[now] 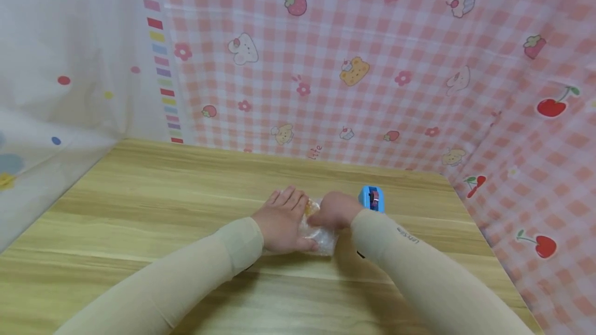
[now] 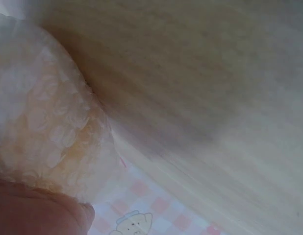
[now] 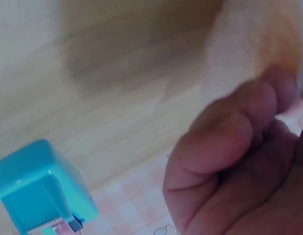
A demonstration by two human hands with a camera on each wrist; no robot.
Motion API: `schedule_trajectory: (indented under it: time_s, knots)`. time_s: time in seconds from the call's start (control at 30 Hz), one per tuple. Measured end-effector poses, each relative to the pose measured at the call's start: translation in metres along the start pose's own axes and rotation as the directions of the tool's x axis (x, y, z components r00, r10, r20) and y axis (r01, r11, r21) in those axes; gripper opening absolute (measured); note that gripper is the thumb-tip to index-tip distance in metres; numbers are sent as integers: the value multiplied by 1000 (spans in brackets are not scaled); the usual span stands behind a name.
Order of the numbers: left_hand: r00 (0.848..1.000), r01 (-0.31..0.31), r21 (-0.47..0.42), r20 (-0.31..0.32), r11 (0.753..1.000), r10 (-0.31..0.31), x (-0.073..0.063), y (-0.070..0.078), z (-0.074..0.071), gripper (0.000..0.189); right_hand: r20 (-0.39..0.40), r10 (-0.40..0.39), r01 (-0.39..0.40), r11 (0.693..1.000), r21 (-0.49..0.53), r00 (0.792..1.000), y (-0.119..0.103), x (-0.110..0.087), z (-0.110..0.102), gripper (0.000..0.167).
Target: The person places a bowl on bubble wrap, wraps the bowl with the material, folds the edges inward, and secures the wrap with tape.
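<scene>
A clear bubble wrap package (image 1: pixel 326 241) with something orange-yellow inside lies on the wooden table, partly hidden under both hands. My left hand (image 1: pixel 283 224) rests on its left part, fingers stretched forward and thumb along the near side. The left wrist view shows the bubbled surface (image 2: pixel 48 117) close up. At the package's right side is my right hand (image 1: pixel 339 211), fingers curled toward the palm and a fingertip touching the wrap. Nothing shows inside those curled fingers (image 3: pixel 210 142) in the right wrist view. A blue tape dispenser (image 1: pixel 371 198) stands just beyond my right wrist.
The wooden table (image 1: pixel 153 195) reaches back to a pink checked cloth (image 1: pixel 316 81) hung along its far side. More printed cloth (image 1: pixel 549 169) borders the right, and a white dotted cloth (image 1: pixel 60 56) the left. The dispenser's toothed cutting edge (image 3: pixel 43 225) shows in the right wrist view.
</scene>
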State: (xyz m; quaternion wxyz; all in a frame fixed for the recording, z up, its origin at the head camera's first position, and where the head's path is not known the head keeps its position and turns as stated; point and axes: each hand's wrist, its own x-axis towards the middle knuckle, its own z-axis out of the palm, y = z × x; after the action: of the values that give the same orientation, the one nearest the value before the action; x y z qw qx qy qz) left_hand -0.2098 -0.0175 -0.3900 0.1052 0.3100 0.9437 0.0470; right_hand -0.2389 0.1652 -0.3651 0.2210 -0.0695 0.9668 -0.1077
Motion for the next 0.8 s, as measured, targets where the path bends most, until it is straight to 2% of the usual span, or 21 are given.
schedule_trajectory:
  time_s: [0.17,0.43,0.57,0.8]
  knots:
    - [999,-22,-3,-40,1000,22,0,-1,2,111,-37,24,-23,1000,11,999,-1,1,7,37]
    - [999,-19,7,-50,1000,19,2,0,4,110,59,-29,32,999,-38,998,5,-6,-7,51]
    - [999,-12,-10,-36,1000,12,1,-1,3,110,60,-40,43,998,-40,997,1,-7,-6,52]
    - [998,-25,-49,-50,998,22,1,-3,3,110,13,45,-45,999,-2,999,-6,-1,5,54]
